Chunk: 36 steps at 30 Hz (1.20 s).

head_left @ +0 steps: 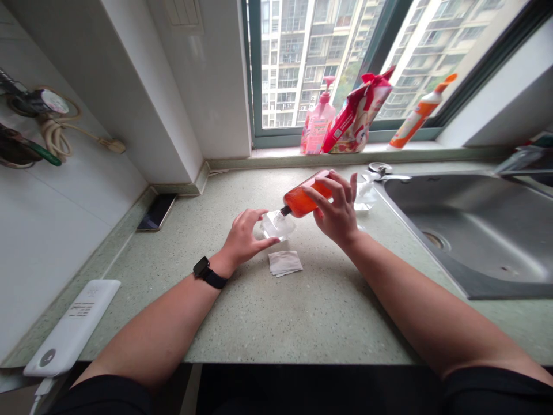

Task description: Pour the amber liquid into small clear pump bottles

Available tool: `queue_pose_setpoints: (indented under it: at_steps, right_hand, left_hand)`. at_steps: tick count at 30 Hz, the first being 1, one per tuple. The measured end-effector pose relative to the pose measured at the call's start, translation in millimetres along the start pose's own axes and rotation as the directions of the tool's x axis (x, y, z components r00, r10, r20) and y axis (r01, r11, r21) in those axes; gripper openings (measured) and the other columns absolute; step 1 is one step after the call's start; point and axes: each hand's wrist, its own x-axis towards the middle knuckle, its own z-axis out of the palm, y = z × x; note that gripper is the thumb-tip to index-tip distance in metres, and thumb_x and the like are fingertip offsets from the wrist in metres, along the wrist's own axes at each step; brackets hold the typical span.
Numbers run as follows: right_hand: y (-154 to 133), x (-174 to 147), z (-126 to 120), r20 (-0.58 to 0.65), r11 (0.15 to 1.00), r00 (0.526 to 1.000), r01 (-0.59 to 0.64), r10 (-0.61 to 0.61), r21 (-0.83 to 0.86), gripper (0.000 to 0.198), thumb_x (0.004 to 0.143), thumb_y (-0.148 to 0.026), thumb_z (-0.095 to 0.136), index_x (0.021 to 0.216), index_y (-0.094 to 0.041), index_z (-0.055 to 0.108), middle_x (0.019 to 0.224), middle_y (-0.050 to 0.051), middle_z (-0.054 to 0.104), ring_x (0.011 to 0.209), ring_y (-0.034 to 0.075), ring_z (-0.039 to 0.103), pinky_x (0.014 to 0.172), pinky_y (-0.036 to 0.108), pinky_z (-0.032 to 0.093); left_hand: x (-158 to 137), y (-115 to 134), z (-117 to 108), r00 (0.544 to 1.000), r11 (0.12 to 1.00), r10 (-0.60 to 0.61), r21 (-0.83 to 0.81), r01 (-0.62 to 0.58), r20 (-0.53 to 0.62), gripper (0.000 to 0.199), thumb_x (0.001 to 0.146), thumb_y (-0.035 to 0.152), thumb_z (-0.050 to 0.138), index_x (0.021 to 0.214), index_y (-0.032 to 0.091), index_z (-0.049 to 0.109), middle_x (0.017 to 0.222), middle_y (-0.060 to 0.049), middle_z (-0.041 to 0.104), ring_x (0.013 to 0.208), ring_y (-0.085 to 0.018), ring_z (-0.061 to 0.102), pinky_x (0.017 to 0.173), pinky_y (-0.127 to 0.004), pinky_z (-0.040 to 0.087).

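An orange-red bottle (300, 197) is clamped in the right grip (339, 210), its upper side covered by the fingers and the thumb set below. The bottle is held aslant above the tabletop (268, 323), its base end nearest the palm, its body extended out past the fingertips to the left, and its dark neck (286, 211) pointed down and leftward. The neck is brought to the mouth of a clear container (276, 226); whether the two are touching cannot be told, nor can any flow of liquid be made out. The clear container is clasped by the left grip (244, 236), placed between the thumb on the near side and the fingers on the far side. A folded white tissue (285, 263) is laid on the tabletop just in front of the container. Farther right, a steel sink (475, 213) is set into the tabletop.
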Motion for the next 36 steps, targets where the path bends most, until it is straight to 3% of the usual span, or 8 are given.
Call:
queue_pose_setpoints:
  at_steps: [8,20,36]
  right_hand:
    - [-0.8,1.3,-1.6,0.006,1.0,1.0,0.005,-0.005,-0.022,0.102,0.09,-0.004,0.064,0.167,-0.06,0.027,0.148,0.003,0.059,0.152,0.038,0.05,0.131,0.08,0.024]
    - [-2.1,3.3,-3.3,-0.022,0.999,0.999,0.027,-0.027,-0.025,0.1,0.092,-0.005,0.064,0.168,-0.059,0.027,0.147,0.003,0.06,0.152,0.036,0.05,0.132,0.078,0.025]
    - [0.4,1.9,-2.0,0.029,0.999,1.0,0.002,-0.001,-0.039,0.103,0.089,-0.004,0.065,0.167,-0.06,0.028,0.151,0.002,0.057,0.152,0.039,0.049,0.13,0.08,0.027]
  left_hand:
    - [0.1,0.8,-0.9,1.0,1.0,-0.006,0.006,0.006,0.007,0.068,0.088,0.059,0.087,0.142,0.029,0.059,0.124,-0.008,0.07,0.111,-0.029,0.07,0.1,-0.051,0.057]
    - [0.2,0.0,0.4,1.0,1.0,-0.006,-0.001,0.006,0.001,0.069,0.087,0.059,0.087,0.142,0.028,0.059,0.123,-0.009,0.07,0.111,-0.029,0.07,0.101,-0.051,0.056]
    - [-0.2,-0.3,0.6,1.0,1.0,-0.011,-0.001,0.011,0.004,0.07,0.088,0.061,0.086,0.143,0.027,0.058,0.125,-0.009,0.07,0.113,-0.03,0.07,0.102,-0.052,0.056]
